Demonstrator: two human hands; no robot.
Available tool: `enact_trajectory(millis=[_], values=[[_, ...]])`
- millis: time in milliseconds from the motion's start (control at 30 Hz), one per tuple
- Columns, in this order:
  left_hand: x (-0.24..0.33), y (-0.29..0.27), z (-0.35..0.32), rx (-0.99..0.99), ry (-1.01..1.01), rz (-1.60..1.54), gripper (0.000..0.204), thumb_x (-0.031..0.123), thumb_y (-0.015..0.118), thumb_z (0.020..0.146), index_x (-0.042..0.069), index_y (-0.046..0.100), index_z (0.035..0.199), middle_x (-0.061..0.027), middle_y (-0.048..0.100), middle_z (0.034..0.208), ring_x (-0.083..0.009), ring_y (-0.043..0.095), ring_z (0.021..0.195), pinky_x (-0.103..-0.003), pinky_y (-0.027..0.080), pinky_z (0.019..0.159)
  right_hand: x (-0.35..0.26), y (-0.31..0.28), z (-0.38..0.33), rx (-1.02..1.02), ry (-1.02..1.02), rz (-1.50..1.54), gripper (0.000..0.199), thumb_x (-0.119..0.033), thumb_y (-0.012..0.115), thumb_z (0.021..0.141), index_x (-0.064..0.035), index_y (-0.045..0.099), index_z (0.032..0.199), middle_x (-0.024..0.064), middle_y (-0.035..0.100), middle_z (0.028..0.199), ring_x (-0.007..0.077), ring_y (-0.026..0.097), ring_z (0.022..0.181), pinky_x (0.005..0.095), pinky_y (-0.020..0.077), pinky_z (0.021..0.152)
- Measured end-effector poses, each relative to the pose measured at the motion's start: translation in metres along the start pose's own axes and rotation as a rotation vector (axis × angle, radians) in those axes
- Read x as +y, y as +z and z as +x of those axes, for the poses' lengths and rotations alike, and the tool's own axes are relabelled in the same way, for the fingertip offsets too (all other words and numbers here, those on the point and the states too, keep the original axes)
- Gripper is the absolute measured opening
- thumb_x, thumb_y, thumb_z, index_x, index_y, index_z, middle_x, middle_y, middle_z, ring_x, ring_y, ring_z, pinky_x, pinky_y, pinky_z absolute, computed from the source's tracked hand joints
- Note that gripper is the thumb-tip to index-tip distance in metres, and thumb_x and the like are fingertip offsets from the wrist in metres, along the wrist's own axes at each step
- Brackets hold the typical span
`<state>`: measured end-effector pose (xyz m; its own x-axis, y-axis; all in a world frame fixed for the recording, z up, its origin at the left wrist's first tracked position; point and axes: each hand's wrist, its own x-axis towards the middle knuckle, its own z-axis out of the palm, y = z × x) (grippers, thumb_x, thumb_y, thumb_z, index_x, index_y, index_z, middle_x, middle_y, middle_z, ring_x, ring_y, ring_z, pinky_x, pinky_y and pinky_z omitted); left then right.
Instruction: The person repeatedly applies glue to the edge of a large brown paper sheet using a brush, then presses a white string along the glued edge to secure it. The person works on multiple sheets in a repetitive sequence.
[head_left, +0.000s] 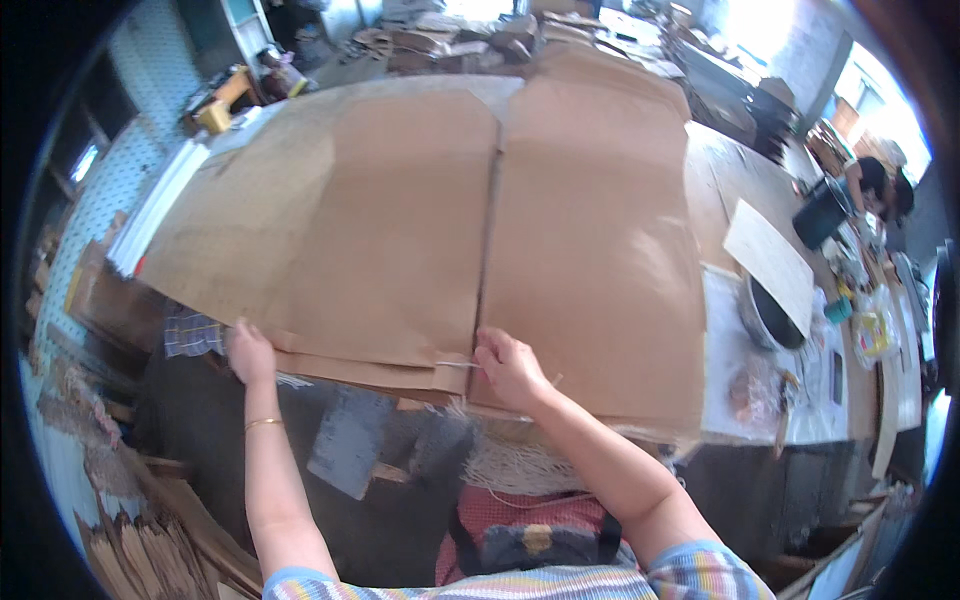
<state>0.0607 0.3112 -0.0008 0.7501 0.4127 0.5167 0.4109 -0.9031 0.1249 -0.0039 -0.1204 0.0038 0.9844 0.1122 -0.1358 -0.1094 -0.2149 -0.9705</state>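
Observation:
Two stacks of large brown paper sacks lie side by side on a big table: a left stack and a right stack, with a dark narrow gap between them. The left stack's near edge has a folded strip. My right hand is closed in a pinch at the near end of that gap, with a thin white string running from its fingertips over the fold. My left hand is at the left end of the fold, fingers curled and slightly blurred; what they hold is hidden. Beside it hangs a checked cloth.
A bundle of white strings hangs at the table's near edge, before my lap. On the right, a board leans over a dark bucket, near a brush. Another person bends at the far right. Piled cardboard fills the back.

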Motion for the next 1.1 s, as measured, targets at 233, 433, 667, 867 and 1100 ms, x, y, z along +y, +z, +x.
enact_trajectory(millis=[233, 433, 667, 867, 1100], values=[[0.177, -0.123, -0.172, -0.467, 0.677, -0.768, 0.054, 0.022, 0.066, 0.086, -0.002, 0.047, 0.130, -0.0212, 0.050, 0.131, -0.0350, 0.046, 0.125, -0.043, 0.036, 0.105, 0.101, -0.195, -0.127, 0.877, -0.086, -1.002, 0.049, -0.018, 0.067, 0.081, 0.0008, 0.053, 0.125, 0.0197, 0.058, 0.118, 0.0360, 0.054, 0.111, 0.0443, 0.0443, 0.095], [0.288, -0.048, -0.220, -0.603, 0.479, -0.689, 0.080, 0.029, 0.066, 0.086, -0.011, 0.024, 0.141, -0.0360, 0.034, 0.139, -0.0412, 0.030, 0.136, -0.045, 0.025, 0.113, 0.130, -0.232, -0.130, 0.774, 0.065, -0.709, 0.053, -0.021, 0.066, 0.084, 0.0058, 0.050, 0.127, 0.0225, 0.060, 0.115, 0.0356, 0.057, 0.107, 0.0411, 0.0450, 0.093], [0.283, 0.004, -0.198, -0.437, 0.462, -0.795, 0.049, 0.014, 0.057, 0.090, -0.010, 0.043, 0.131, -0.0278, 0.046, 0.134, -0.0394, 0.044, 0.125, -0.045, 0.033, 0.107, 0.122, -0.223, -0.144, 0.702, 0.164, -0.538, 0.041, -0.014, 0.062, 0.085, 0.0065, 0.055, 0.119, 0.0225, 0.062, 0.106, 0.0355, 0.059, 0.100, 0.0394, 0.0471, 0.087], [0.298, -0.005, -0.178, -0.496, 0.772, -0.636, 0.060, 0.025, 0.062, 0.088, -0.004, 0.041, 0.136, -0.0284, 0.034, 0.144, -0.0437, 0.035, 0.129, -0.048, 0.031, 0.108, 0.114, -0.217, -0.168, 0.660, 0.020, -0.842, 0.041, -0.011, 0.064, 0.082, 0.0000, 0.059, 0.121, 0.0227, 0.059, 0.108, 0.0375, 0.057, 0.102, 0.0418, 0.0467, 0.090], [0.262, -0.062, -0.202, -0.621, 0.651, -0.469, 0.095, 0.043, 0.077, 0.072, -0.004, 0.030, 0.141, -0.0253, 0.034, 0.144, -0.0406, 0.034, 0.132, -0.047, 0.030, 0.109, 0.060, -0.331, -0.292, 0.717, 0.096, -1.452, 0.035, 0.002, 0.060, 0.076, -0.0092, 0.068, 0.109, 0.0107, 0.059, 0.091, 0.0281, 0.060, 0.083, 0.0395, 0.0492, 0.072]])
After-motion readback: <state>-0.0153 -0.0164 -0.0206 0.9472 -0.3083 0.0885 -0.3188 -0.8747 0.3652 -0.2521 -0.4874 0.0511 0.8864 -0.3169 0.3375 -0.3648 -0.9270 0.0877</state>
